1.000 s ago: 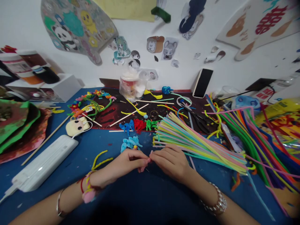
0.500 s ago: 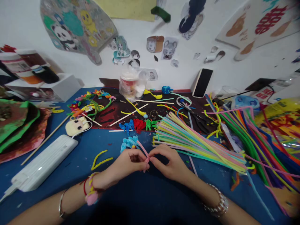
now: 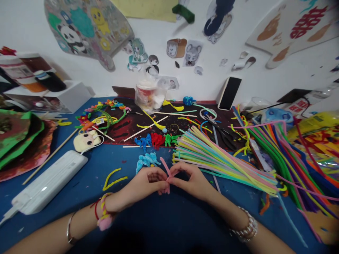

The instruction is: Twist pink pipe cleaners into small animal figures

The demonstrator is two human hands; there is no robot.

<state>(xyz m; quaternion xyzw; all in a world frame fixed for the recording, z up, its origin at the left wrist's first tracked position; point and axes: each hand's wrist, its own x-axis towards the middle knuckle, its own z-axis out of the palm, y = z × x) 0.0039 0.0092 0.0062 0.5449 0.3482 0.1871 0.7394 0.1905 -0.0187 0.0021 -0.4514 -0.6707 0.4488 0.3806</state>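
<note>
My left hand [image 3: 143, 185] and my right hand [image 3: 189, 181] meet fingertip to fingertip over the blue table [image 3: 164, 225]. Both pinch a short pink pipe cleaner [image 3: 166, 168], which sticks up and back between them. A light blue pipe-cleaner figure [image 3: 147, 160] lies just behind my left hand. A fan of pastel pipe cleaners [image 3: 225, 160] lies right behind my right hand. Two yellow pipe-cleaner pieces [image 3: 113, 179] lie left of my left hand.
A white power strip [image 3: 47, 183] lies at the left, a doll head [image 3: 86, 140] behind it. Small blue, red and green figures [image 3: 156, 140] sit on a dark mat. A pile of bright pipe cleaners [image 3: 291, 158] fills the right. A phone [image 3: 229, 93] leans on the wall.
The pink pipe cleaner, hidden low between my fingers a second ago, now stands up between the hands. My right thumb and forefinger have lifted into a pinch.
</note>
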